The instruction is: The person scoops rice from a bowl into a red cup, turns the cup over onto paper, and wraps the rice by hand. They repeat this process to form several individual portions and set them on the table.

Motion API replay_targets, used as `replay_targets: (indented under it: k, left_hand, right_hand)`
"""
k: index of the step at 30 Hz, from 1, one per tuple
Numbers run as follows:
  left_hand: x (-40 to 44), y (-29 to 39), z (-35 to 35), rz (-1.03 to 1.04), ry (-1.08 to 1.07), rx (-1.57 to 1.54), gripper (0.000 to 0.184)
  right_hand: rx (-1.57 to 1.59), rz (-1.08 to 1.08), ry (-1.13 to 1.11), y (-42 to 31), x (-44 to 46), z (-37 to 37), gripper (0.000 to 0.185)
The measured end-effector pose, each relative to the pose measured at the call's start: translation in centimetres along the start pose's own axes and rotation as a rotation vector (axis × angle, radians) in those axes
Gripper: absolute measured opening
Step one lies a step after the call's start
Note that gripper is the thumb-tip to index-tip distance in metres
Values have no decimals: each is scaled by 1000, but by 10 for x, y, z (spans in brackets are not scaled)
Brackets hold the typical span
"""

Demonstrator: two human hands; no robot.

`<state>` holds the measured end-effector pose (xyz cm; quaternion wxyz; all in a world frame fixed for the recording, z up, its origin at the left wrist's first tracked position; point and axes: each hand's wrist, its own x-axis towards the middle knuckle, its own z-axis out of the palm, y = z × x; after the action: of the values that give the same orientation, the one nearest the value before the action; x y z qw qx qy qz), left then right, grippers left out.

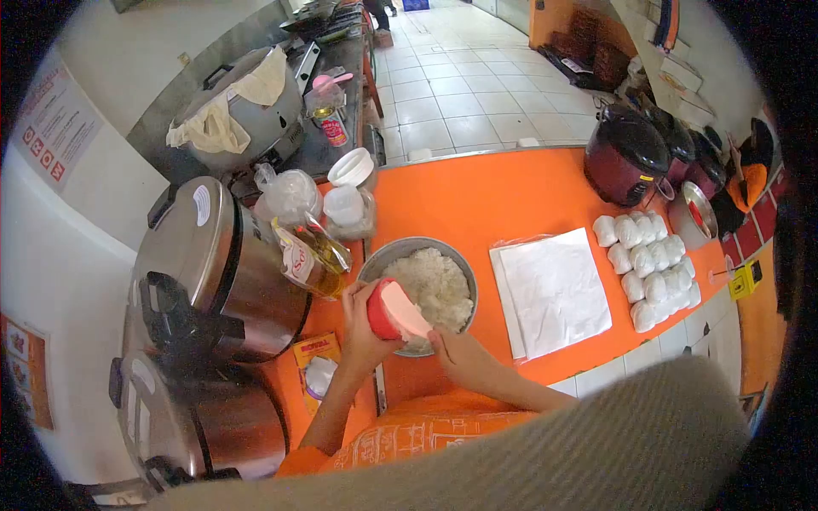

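My left hand is closed around a small red cup, tilted over the near left side of a metal bowl. Cooked white rice fills much of that bowl. In my right hand is the handle end of a pink rice paddle. Its flat blade lies across the mouth of the red cup, so I cannot tell what is inside. To the right of the bowl lies a stack of white paper sheets.
Wrapped white bundles sit in rows at the right, near dark rice cookers. Large steel cookers stand on the left. An oil pouch and plastic jars border the bowl's left side. A yellow packet lies nearby.
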<state>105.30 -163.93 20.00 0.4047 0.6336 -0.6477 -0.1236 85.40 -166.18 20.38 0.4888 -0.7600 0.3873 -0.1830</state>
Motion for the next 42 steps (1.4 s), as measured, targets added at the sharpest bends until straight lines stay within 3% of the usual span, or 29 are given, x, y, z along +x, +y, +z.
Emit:
replay_targets:
  k: [5, 8, 10, 11, 14, 17, 22, 25, 26, 29, 31, 34, 35, 40, 42]
  left_hand:
    - [0, -19, 2, -140, -65, -336, 104]
    - [-1, -16, -1, -117, -48, -625, 113]
    - [-4, -5, -7, -178, -93, -877, 119]
    - [-6, -13, -7, -103, -111, -684, 117]
    - [-9, -23, -12, 21, -152, -221, 109]
    - [0, 5, -18, 8, -154, -57, 101]
    - [0, -1, -10, 38, -133, -8, 99]
    - [0, -18, -4, -198, -260, -336, 100]
    - [-2, -20, -2, -182, -211, -429, 99]
    - [-5, -16, -1, -163, -93, -696, 101]
    - [-6, -7, -4, -191, -79, -864, 103]
    - [-1, -13, -12, 6, -145, -185, 97]
    - [0, -10, -11, 7, -118, -148, 96]
    - [-3, 0, -5, 30, -1, 39, 93]
    - [-4, -13, -4, -69, -57, -226, 97]
  right_hand:
    - [58, -246, 92, 21, 14, -19, 42]
    - [731, 288, -48, 45, 17, -16, 42]
    - [987, 387, -261, 49, 7, -10, 40]
    - [1114, 439, -371, 48, 5, -8, 40]
    - [836, 347, -193, 49, 5, -4, 41]
    - [-7, -153, 168, 20, -1, 7, 39]
    - [6, -34, 41, -2, -3, 2, 37]
    - [22, -123, 107, 16, 8, -2, 40]
    - [51, -186, 139, 23, 12, -7, 41]
    - [343, 282, 3, 42, 20, -10, 49]
    - [483, 376, -113, 47, 19, -8, 51]
    - [287, 169, -16, 31, 6, 2, 51]
    - [155, 43, 59, 19, 2, 5, 51]
    - [124, 46, 77, -11, 0, 12, 46]
    - [116, -5, 88, -10, 4, 6, 46]
